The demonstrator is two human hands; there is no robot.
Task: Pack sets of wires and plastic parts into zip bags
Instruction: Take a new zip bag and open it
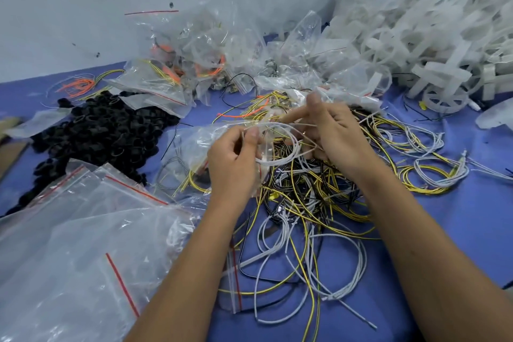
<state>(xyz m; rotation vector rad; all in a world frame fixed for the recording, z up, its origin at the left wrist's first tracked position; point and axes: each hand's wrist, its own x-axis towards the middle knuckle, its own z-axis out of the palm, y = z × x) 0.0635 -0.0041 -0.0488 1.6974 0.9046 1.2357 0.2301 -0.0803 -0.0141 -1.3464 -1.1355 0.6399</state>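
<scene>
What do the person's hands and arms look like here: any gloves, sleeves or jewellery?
Both hands are bare, with no gloves. The left hand and the right hand show no rings, watch or bands that can be made out. Both forearms are bare right down to the frame's bottom edge, so no sleeve shows. Fingernails look short and unpainted.

Both hands point(288, 144) — white wire loop point(280, 159)

Glossy clear plastic bags point(83, 230); matt blue tabletop point(458, 216).
</scene>
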